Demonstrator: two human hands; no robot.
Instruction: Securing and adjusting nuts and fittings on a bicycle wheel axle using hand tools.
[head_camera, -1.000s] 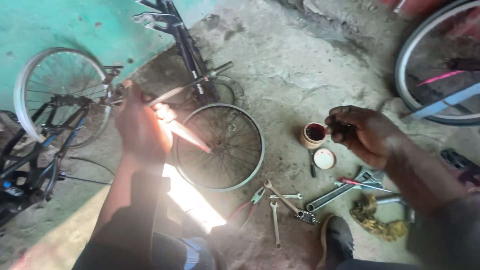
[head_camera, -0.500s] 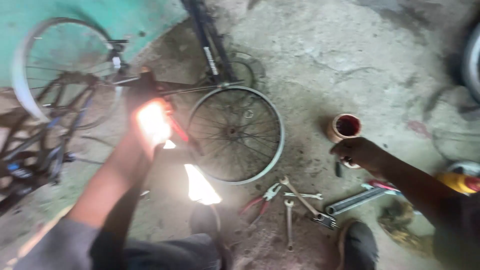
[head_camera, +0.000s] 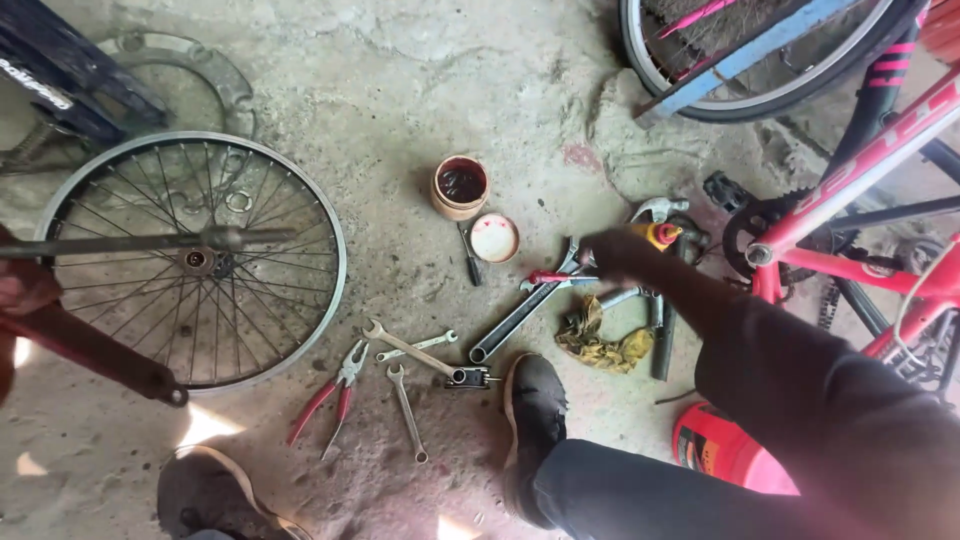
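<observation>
The right hand (head_camera: 615, 255) reaches out over a scatter of tools on the concrete floor (head_camera: 420, 90), blurred and dark, so whether it is spread or closed on anything cannot be told. It lies over a red-handled screwdriver (head_camera: 552, 277) and just beside a small oil bottle with a yellow body and red tip (head_camera: 660, 235). A long dark spanner (head_camera: 520, 322) runs slantwise beneath it, and a crumpled yellow rag (head_camera: 600, 345) sits close under the forearm. Toward the middle of the floor stand an open tin of dark grease (head_camera: 460, 187) and its round lid (head_camera: 494, 238), lying near it. Nearer the person's shoe (head_camera: 533, 415) lie several slim spanners (head_camera: 408, 345) and red-handled pliers (head_camera: 330, 398). A bare bicycle wheel (head_camera: 190, 260) lies flat toward the left edge of the floor. The left hand (head_camera: 22, 290) shows only partly at the left border, wrapped around a dark red bar (head_camera: 95, 350) that slants across the wheel's rim. A red bicycle frame (head_camera: 850, 195) stands at the right edge, and a red can (head_camera: 725, 450) sits by the right leg.
</observation>
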